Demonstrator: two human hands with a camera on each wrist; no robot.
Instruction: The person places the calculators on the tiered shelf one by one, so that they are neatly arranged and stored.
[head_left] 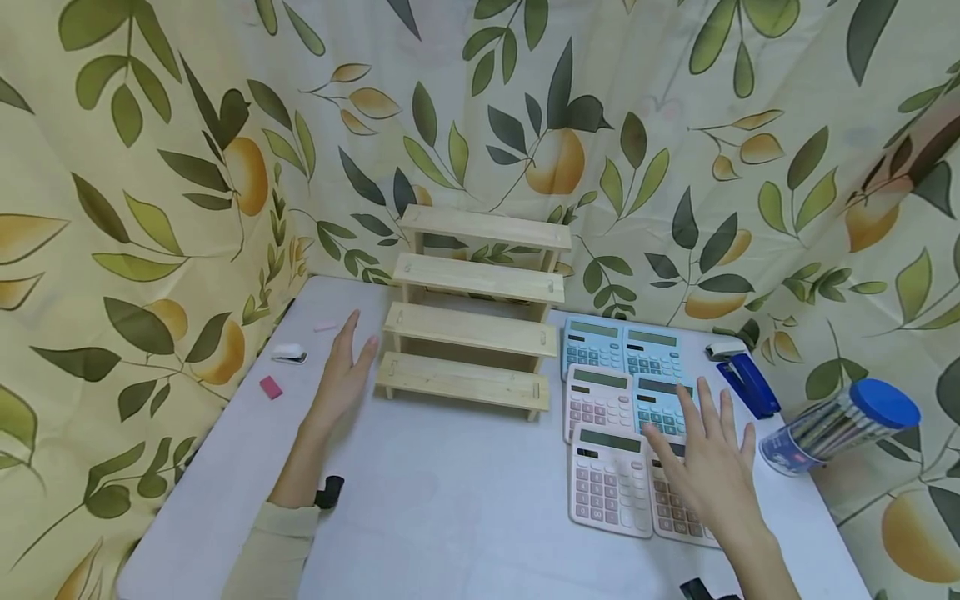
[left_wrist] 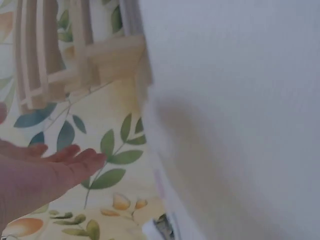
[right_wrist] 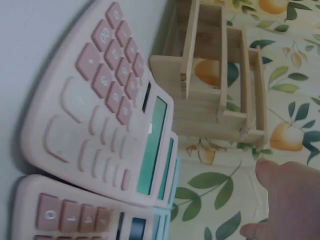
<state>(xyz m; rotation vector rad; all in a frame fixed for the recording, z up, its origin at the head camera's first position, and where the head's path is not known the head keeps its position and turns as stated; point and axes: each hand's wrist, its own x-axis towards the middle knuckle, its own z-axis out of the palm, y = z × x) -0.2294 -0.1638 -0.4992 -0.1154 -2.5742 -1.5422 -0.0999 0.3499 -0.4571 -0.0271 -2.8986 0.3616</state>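
Observation:
My left hand (head_left: 343, 375) is held up beside the left end of a stepped wooden rack (head_left: 465, 380), fingers straight and nothing in it. In the left wrist view its fingers (left_wrist: 75, 162) point toward the rack. The right hand (head_left: 711, 467) hovers over a group of calculators, fingers spread and holding nothing. Pale pink calculators (head_left: 611, 475) make up the front of the group, and light blue calculators (head_left: 652, 352) lie at the back. One front pink calculator (head_left: 675, 504) is partly covered by the right hand.
Left of the rack lie a white stapler (head_left: 289, 354), a magenta block (head_left: 271, 387) and a pale pink piece (head_left: 326, 326). On the right are a blue stapler (head_left: 748, 385) and a blue-lidded tub of pencils (head_left: 840, 425). A leaf-patterned curtain (head_left: 480, 125) surrounds the white table (head_left: 450, 500).

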